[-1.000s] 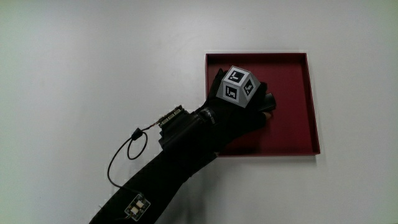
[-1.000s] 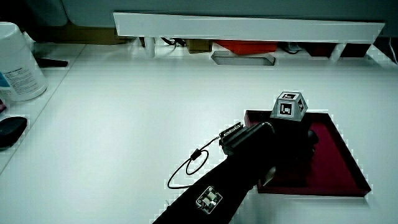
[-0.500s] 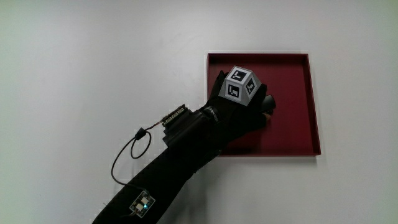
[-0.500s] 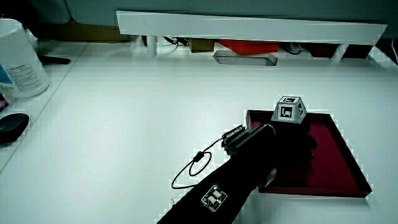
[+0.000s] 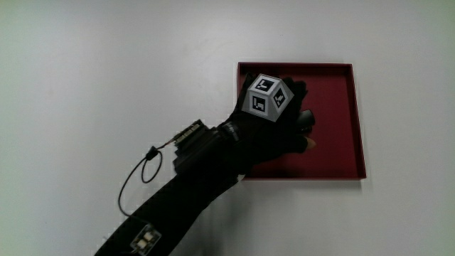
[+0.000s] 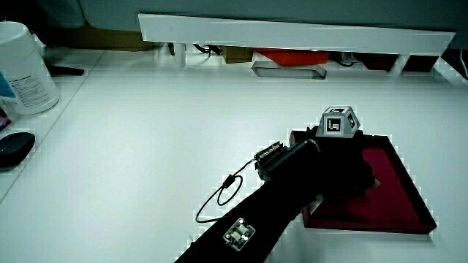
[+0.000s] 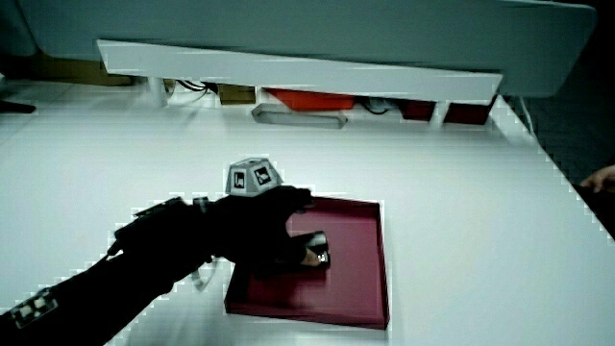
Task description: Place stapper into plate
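The hand [image 5: 276, 131] has shifted a little over the plate [image 5: 340, 153], away from the person, and its cube [image 5: 266, 98] has turned. The stapler [image 5: 306, 119] now rests on the plate's floor, as a side view shows [image 7: 313, 254], with the hand arched right over it. Whether the hand grips it or has let go cannot be told. Judging by this, the placing is nearly done; only withdrawal seems left.
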